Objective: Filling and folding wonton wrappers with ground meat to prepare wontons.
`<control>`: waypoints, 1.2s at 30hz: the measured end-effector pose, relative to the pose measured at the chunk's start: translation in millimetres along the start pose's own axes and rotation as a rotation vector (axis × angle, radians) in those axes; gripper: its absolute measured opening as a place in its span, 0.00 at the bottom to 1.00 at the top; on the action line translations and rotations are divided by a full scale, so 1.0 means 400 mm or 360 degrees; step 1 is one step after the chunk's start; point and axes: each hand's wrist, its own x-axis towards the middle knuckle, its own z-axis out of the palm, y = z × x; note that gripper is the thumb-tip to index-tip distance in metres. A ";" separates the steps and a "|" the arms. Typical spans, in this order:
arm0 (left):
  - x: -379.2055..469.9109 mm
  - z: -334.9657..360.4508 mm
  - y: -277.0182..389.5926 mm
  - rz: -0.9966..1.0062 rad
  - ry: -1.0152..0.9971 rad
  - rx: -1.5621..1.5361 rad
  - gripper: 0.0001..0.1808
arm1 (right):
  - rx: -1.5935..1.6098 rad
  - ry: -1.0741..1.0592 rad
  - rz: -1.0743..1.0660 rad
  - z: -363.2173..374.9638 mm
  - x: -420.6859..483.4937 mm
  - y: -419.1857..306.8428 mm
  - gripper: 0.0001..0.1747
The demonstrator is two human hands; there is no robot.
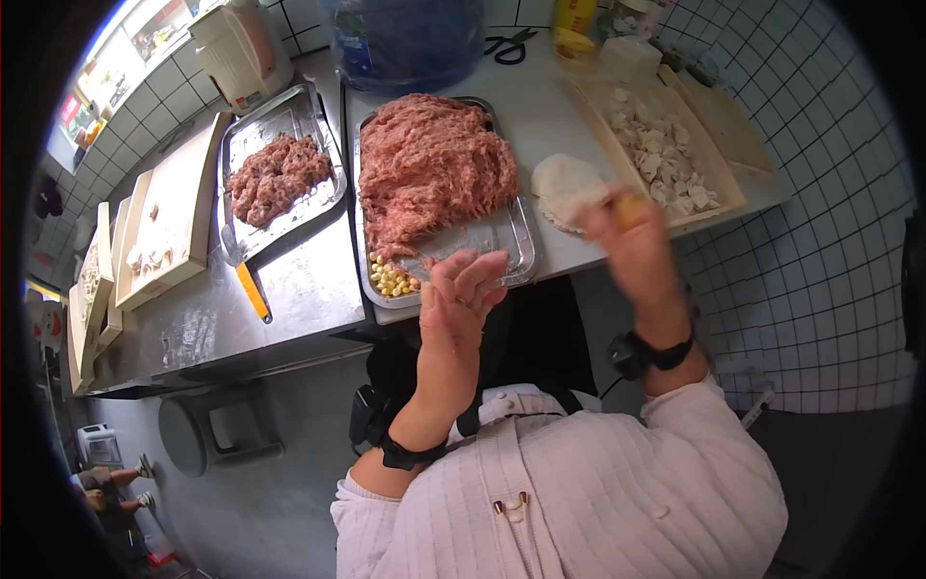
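My left hand (459, 311) is raised at the front edge of a steel tray (526, 239); whether it holds anything is unclear. That tray bears a large mound of minced meat (434, 163), with yellow corn kernels (391, 279) in its near left corner. My right hand (629, 231), blurred, is over the near right side of a stack of round dough wrappers (568, 184). Something yellowish shows at its fingers, too blurred to name. To the right, a wooden tray (622, 159) holds many folded dumplings (658, 152).
Left of the meat stands a second steel tray (271, 246) with darker mince (275, 177) and a yellow-handled spatula (253, 293). Wooden trays (199, 181) lie farther left. Behind are an electric kettle (242, 54), a blue tub (409, 43) and scissors (510, 51). A stool (184, 434) stands below; another person's legs (126, 478) show.
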 end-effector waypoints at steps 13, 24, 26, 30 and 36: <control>0.002 -0.014 -0.002 -0.0226 0.0066 -0.0253 0.31 | -0.1370 0.0063 -0.0322 -0.005 0.094 0.141 0.10; 0.019 -0.012 -0.016 -0.0480 0.0047 -0.0596 0.28 | 0.0332 -0.0203 0.0541 -0.102 0.126 0.067 0.05; 0.021 -0.002 -0.016 -0.0619 0.0009 -0.0836 0.28 | 0.0216 -0.0351 0.0529 -0.066 0.099 0.003 0.06; 0.016 0.009 -0.021 -0.0760 -0.0050 -0.1150 0.32 | 0.0254 -0.0920 0.0429 0.036 0.022 -0.070 0.04; -0.047 -0.015 0.032 -0.0789 0.0046 -0.1211 0.33 | 0.0190 -0.0624 -0.0259 0.115 0.040 -0.077 0.13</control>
